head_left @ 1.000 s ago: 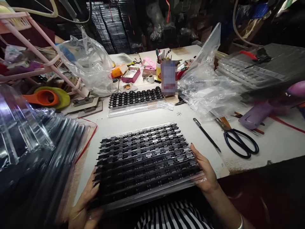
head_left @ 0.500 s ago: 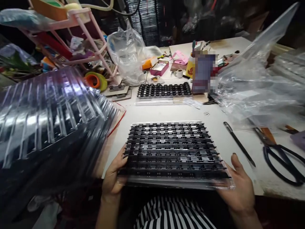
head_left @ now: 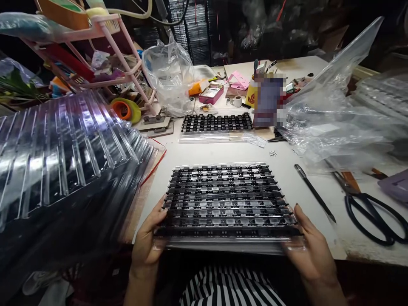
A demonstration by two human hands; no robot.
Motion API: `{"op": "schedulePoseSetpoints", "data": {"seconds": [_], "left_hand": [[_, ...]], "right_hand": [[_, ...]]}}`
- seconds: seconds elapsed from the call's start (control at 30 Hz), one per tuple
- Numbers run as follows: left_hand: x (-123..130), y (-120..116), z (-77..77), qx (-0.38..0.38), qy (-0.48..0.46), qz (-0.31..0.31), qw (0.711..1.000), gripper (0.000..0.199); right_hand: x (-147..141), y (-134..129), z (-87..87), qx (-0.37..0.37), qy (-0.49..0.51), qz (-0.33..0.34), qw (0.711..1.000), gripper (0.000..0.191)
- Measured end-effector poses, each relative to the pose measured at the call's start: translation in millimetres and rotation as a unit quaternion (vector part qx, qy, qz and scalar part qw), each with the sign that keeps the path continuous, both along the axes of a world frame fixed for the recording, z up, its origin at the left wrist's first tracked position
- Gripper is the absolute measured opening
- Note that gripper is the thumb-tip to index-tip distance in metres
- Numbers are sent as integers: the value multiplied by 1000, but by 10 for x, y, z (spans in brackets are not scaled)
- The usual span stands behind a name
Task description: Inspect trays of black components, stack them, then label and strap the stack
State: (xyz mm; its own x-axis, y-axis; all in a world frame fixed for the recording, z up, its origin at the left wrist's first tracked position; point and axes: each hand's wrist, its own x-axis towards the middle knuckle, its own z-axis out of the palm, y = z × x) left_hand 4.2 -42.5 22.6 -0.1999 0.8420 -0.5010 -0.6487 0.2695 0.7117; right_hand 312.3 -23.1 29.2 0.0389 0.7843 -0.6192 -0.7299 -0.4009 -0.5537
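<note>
A clear plastic tray (head_left: 229, 244) filled with rows of black slotted strips (head_left: 223, 199) lies level at the table's front edge. My left hand (head_left: 148, 233) grips its left side, thumb on top and fingers underneath. On the right side, my right hand (head_left: 314, 244) holds the tray too, with its thumb along the edge and its other fingers partly hidden below. Farther back on the table is a smaller batch of similar black strips (head_left: 216, 122) on clear plastic.
Ribbed clear trays (head_left: 63, 144) are stacked at left, beside a pink rack (head_left: 127, 63). Scissors (head_left: 372, 216), a black pen (head_left: 315, 193) and clear plastic bags (head_left: 334, 127) lie at right. A yellow cup (head_left: 250, 93) and pink box (head_left: 211, 94) stand at the back.
My right thumb, raised off the tray before, now rests against its right edge. The view has shifted slightly, and the tray is tipped a little differently.
</note>
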Motion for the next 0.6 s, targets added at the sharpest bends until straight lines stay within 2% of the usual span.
{"op": "schedulePoseSetpoints", "data": {"seconds": [0.07,0.13,0.17,0.3,0.37,0.47,0.53,0.6], "left_hand": [[49,6,-12,25,94,77,992,42],[114,5,-37,63,202,142,967,37],[144,3,-52,75,247,155,954,36],[181,6,-108,86,373,111,917,41],[138,22,-130,86,417,84,901,45],[48,53,-154,81,442,56,891,48],[1,65,-162,80,439,46,894,49],[-26,65,-169,84,433,41,896,48]], "right_hand": [[-19,-48,3,48,-126,-36,990,35],[-40,-101,-4,100,-250,-50,962,40],[-51,-125,-11,120,-305,-42,944,42],[-73,-201,-63,145,-481,63,862,54],[-44,-215,-95,147,-531,117,826,60],[58,-177,-107,177,-594,156,769,57],[125,-95,-56,225,-651,160,707,50],[137,35,43,296,-700,165,629,40]]}}
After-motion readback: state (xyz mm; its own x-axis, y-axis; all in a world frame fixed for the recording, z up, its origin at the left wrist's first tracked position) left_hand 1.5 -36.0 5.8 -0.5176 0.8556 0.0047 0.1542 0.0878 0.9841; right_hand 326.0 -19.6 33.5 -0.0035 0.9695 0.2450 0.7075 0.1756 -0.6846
